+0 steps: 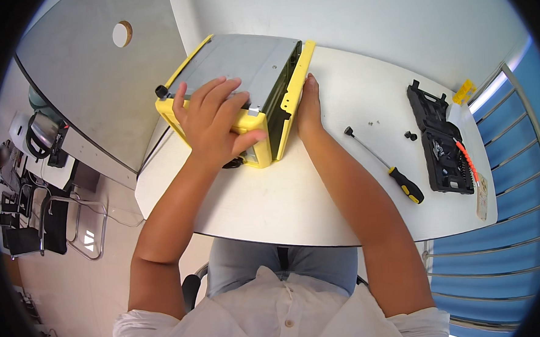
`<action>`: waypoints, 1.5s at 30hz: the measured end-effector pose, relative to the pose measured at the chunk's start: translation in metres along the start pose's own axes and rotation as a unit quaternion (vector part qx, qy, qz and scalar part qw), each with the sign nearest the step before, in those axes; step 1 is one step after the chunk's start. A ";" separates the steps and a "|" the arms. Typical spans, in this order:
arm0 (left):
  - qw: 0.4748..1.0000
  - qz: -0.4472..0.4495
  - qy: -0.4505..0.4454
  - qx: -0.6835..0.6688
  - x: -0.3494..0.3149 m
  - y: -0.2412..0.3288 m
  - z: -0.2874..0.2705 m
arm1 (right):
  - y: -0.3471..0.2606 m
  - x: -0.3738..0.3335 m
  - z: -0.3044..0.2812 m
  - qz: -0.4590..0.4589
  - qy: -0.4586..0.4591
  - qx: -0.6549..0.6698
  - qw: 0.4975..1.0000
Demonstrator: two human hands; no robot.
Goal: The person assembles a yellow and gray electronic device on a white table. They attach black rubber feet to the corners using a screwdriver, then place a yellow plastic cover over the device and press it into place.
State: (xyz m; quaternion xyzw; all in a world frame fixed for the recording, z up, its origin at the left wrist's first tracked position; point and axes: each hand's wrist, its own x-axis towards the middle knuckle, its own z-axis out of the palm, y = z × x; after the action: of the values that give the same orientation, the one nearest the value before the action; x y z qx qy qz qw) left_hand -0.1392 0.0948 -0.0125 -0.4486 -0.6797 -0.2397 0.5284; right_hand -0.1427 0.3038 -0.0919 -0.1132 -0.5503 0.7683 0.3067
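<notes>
A boxy appliance with a grey metal face up and yellow trim stands on the white table, a black foot at its left corner. Its yellow side panel leans at the right, with a dark gap between panel and body. My left hand lies over the near yellow edge, fingers spread. Flat against the panel's outer face is my right hand, its fingers stretched out and partly hidden. To the right lies a screwdriver with a black and yellow handle.
Small screws and black bits lie on the table. An opened black tool case rests at the right with an orange flexible shaft. Beyond are a yellow part and a metal railing. A grey partition stands left.
</notes>
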 end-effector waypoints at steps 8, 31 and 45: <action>0.997 -0.040 -0.053 -0.045 0.035 -0.001 0.016 | 0.035 0.030 -0.002 -0.074 -0.052 -0.111 0.990; 0.996 -0.044 -0.082 -0.007 0.035 -0.018 -0.017 | 0.019 0.067 0.001 -0.055 -0.155 0.034 0.986; 0.843 -0.419 0.103 -0.323 0.025 -0.030 -0.044 | -0.144 -0.045 0.040 -0.126 0.078 -0.316 0.937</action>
State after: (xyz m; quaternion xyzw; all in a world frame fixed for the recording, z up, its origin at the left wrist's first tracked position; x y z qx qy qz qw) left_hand -0.1443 0.0540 0.0301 -0.2393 -0.6291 -0.6886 0.2699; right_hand -0.0777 0.2759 0.0476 -0.1934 -0.7487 0.4989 0.3915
